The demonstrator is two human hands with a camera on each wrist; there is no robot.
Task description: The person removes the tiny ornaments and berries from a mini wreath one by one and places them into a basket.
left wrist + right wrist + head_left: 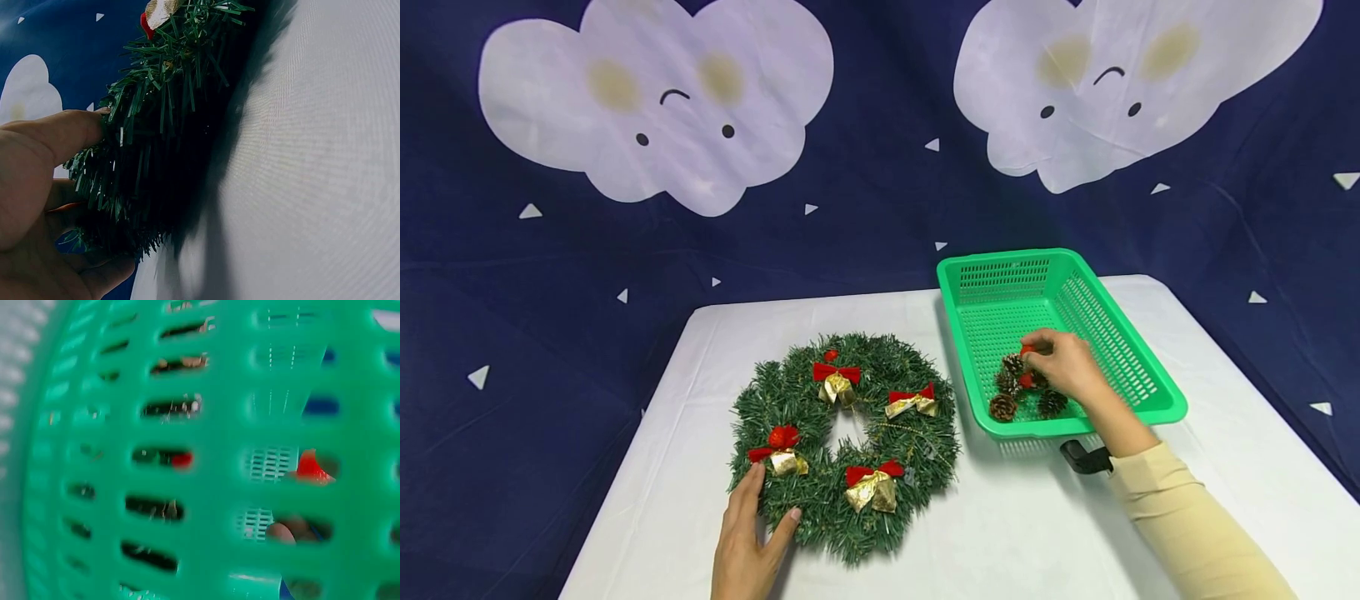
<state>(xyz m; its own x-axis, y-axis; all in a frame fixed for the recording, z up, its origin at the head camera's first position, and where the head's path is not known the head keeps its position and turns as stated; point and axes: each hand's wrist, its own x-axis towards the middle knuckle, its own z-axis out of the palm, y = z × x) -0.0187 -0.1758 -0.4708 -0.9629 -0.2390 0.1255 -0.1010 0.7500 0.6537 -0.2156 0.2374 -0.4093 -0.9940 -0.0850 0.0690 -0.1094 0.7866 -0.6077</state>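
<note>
A round green artificial wreath (917, 467) lies on the left of the table, bearing red bows, gold bells and small red ornaments. My left hand (748, 533) holds its lower left edge; in the left wrist view the thumb (69, 131) presses the green needles while the other fingers curve round the side. Over the basket, my right hand (1063, 362) pinches a small red ornament (1028, 350), its exact kind hard to tell. Below those fingers several pine cones (1002, 407) and another red piece (1026, 381) sit in the near end of the green basket (970, 350).
A white cloth covers the table (1000, 533). The basket stands at the right, its slotted wall (219, 487) filling the right wrist view. A black wrist-camera mount (1084, 458) hangs by the right sleeve. Behind is a dark blue curtain (865, 200) with clouds.
</note>
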